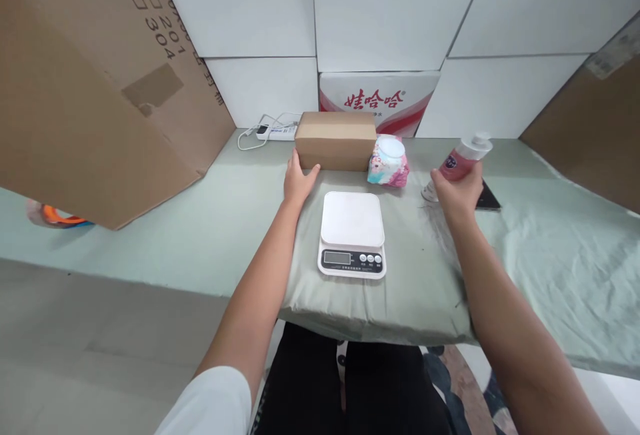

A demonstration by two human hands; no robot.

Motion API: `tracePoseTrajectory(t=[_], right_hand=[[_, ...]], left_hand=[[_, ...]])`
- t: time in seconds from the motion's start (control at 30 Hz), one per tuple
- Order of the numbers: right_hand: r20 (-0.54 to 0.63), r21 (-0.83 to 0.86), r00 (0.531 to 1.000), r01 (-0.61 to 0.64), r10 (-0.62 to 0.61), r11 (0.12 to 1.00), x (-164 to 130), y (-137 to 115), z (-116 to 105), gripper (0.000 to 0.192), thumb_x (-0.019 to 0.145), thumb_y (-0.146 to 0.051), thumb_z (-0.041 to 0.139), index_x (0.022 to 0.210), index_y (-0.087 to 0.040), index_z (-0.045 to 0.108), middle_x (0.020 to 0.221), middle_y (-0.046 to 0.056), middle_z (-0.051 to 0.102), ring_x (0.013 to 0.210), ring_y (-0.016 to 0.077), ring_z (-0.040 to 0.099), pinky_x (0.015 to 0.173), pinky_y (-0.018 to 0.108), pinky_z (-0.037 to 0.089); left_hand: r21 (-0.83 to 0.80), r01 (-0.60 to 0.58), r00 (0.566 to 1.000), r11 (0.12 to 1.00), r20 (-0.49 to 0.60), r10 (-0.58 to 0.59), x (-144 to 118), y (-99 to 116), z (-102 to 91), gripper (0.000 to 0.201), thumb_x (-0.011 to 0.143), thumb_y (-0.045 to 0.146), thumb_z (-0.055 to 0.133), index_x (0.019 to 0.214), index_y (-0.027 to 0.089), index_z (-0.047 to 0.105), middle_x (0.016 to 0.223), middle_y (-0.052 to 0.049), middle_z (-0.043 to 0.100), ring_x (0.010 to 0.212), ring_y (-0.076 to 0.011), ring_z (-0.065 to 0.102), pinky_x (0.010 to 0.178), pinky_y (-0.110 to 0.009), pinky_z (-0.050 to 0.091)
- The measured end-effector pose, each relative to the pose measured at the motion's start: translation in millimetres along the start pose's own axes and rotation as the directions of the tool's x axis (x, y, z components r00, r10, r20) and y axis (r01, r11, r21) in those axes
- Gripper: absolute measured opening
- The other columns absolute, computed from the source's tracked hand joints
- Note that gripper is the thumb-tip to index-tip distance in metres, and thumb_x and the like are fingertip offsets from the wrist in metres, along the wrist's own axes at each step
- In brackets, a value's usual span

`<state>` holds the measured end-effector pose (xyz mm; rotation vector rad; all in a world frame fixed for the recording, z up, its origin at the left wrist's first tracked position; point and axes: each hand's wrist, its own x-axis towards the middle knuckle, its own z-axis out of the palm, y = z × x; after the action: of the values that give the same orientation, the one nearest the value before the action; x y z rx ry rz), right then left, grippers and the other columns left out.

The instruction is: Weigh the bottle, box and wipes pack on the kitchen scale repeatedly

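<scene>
My left hand (299, 180) is at the left front corner of a closed brown cardboard box (335, 155), fingers stretched along its side and thumb apart near its front face. My right hand (459, 194) is wrapped round a bottle (467, 158) with a white cap and pink label, which leans to the right. Between my forearms a white digital kitchen scale (353, 218) lies on the table, its plate bare and its display dark. Against the box's right end sits a pink and blue pack of wipes (390, 160) with a white lid.
A dark flat object (487, 198) lies partly behind my right hand. A white power strip (277, 132) with a cable is at the back left. Large cardboard pieces (100, 88) stand at both sides. Tape rolls (57, 215) lie far left on the green tablecloth (220, 222).
</scene>
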<state>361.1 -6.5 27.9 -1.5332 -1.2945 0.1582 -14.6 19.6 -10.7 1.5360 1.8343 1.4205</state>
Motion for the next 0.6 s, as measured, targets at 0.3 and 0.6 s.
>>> tracePoseTrajectory(t=[0.3, 0.6], right_hand=[[0.024, 0.347, 0.993, 0.099, -0.115, 0.933, -31.6, -71.1, -9.8, 0.036, 0.079, -0.055, 0.08, 0.094, -0.027, 0.062, 0.095, 0.005, 0.072, 0.09, 0.0267, 0.072, 0.085, 0.049, 0.061], [0.403, 0.525, 0.841, 0.111, -0.361, 0.844, -89.4, -132.1, 34.4, 0.053, 0.078, -0.073, 0.081, 0.091, -0.026, 0.061, 0.083, 0.004, 0.069, 0.073, 0.0219, 0.063, 0.063, 0.039, 0.052]], left_hand=[[-0.024, 0.028, 0.996, 0.999, 0.089, -0.026, 7.2, -9.1, 5.4, 0.104, 0.089, 0.035, 0.074, 0.173, 0.017, 0.015, 0.177, -0.018, 0.031, 0.165, -0.0334, 0.031, 0.135, -0.052, 0.029], [-0.135, 0.018, 1.0, 0.991, -0.01, -0.02, 6.0, -10.1, 2.8, 0.103, 0.089, 0.034, 0.076, 0.173, 0.025, 0.017, 0.18, -0.011, 0.027, 0.168, -0.0301, 0.022, 0.139, -0.05, 0.018]])
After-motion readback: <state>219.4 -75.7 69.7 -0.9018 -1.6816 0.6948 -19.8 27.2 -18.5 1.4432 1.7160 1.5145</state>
